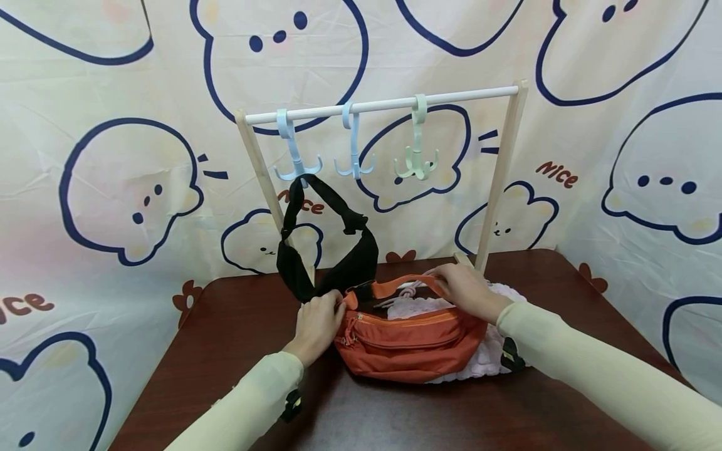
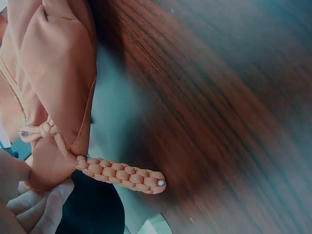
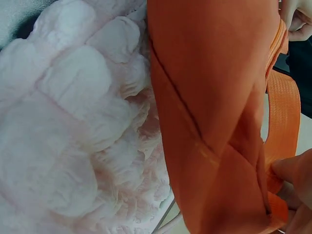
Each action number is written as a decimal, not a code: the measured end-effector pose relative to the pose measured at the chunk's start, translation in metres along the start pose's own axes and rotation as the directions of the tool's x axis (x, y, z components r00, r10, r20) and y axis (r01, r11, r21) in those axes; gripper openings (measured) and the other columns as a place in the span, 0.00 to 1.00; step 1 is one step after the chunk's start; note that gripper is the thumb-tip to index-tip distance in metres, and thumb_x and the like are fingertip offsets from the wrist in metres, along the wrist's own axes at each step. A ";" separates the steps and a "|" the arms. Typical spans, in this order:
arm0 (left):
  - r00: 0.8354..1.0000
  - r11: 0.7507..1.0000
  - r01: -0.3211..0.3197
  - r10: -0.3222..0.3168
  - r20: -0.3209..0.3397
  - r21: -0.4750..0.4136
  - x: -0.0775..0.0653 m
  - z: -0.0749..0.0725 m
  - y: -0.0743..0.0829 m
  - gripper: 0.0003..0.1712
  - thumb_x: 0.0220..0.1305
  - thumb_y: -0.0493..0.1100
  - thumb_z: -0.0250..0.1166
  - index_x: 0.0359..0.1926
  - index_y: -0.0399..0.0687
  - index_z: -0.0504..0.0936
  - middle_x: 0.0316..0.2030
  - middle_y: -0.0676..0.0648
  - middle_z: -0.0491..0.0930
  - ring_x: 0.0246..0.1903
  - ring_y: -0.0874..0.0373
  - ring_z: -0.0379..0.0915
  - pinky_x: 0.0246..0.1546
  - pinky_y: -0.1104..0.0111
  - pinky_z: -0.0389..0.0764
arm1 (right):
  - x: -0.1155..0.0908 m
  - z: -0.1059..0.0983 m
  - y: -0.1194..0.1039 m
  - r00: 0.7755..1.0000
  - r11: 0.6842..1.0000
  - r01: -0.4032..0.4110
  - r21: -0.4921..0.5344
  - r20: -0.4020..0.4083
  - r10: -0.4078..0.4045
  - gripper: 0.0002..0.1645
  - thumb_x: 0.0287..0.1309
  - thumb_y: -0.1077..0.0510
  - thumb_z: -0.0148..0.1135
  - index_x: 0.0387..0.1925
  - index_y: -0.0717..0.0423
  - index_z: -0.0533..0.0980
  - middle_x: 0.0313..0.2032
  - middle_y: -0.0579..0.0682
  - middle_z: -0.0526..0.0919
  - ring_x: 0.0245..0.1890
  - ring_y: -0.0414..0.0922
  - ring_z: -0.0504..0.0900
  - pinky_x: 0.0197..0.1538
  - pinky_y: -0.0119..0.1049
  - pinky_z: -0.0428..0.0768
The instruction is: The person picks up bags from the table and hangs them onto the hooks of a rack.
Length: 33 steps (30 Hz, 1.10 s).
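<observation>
An orange waist bag stands upright on the table, front zip facing me in the head view. My left hand pinches its left end, where the strap begins; the left wrist view shows the fingers curled on the fabric beside a braided zip pull. My right hand grips the orange strap near the bag's right end. Behind and right of the bag lies a puffy pale pink bag, partly hidden by it. A dark buckle sits on the strap near my left hand.
Behind the bag stands a rack with a white rail and wooden posts. Two blue hooks and a green hook hang from it. A black bag dangles from the left blue hook. The brown table meets patterned cloth walls.
</observation>
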<state>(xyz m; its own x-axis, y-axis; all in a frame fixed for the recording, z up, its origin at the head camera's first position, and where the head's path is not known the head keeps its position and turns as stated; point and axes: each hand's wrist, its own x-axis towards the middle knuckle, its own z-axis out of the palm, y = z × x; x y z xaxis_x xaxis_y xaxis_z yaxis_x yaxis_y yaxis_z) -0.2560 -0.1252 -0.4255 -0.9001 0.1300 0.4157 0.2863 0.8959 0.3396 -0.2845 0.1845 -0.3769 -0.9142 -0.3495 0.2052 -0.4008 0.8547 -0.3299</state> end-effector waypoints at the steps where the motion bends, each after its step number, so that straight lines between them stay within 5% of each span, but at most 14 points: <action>1: 1.000 1.000 -0.003 0.003 -0.003 -0.004 0.000 -0.001 0.000 0.06 0.70 0.45 0.65 0.34 0.51 0.83 0.23 0.48 0.84 0.19 0.55 0.77 0.22 0.59 0.76 | -0.001 -0.001 0.000 1.000 1.000 -0.001 -0.002 -0.005 0.001 0.14 0.69 0.63 0.59 0.53 0.57 0.84 0.37 0.51 0.88 0.27 0.41 0.77 0.32 0.34 0.75; 19: 1.000 0.998 0.000 0.000 -0.004 -0.059 -0.006 -0.012 0.002 0.07 0.68 0.44 0.65 0.31 0.51 0.81 0.17 0.54 0.76 0.17 0.60 0.70 0.21 0.64 0.71 | -0.010 -0.007 -0.003 0.998 1.000 -0.002 -0.012 -0.065 0.001 0.12 0.69 0.60 0.61 0.49 0.58 0.85 0.41 0.54 0.89 0.29 0.42 0.79 0.32 0.37 0.79; 33: 1.000 0.997 -0.012 0.010 -0.022 -0.072 -0.010 -0.014 0.003 0.05 0.68 0.44 0.65 0.33 0.51 0.82 0.17 0.56 0.74 0.15 0.64 0.65 0.21 0.68 0.66 | -0.015 -0.008 -0.005 0.995 1.000 0.013 -0.010 -0.100 -0.014 0.11 0.69 0.58 0.62 0.48 0.55 0.85 0.32 0.50 0.88 0.22 0.39 0.75 0.25 0.34 0.72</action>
<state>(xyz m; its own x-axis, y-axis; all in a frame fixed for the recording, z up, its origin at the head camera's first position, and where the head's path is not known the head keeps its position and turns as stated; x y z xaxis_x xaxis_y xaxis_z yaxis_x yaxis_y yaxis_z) -0.2414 -0.1301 -0.4168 -0.8897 0.1300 0.4376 0.3201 0.8612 0.3949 -0.2687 0.1886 -0.3713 -0.8980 -0.3211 0.3008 -0.4118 0.8540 -0.3179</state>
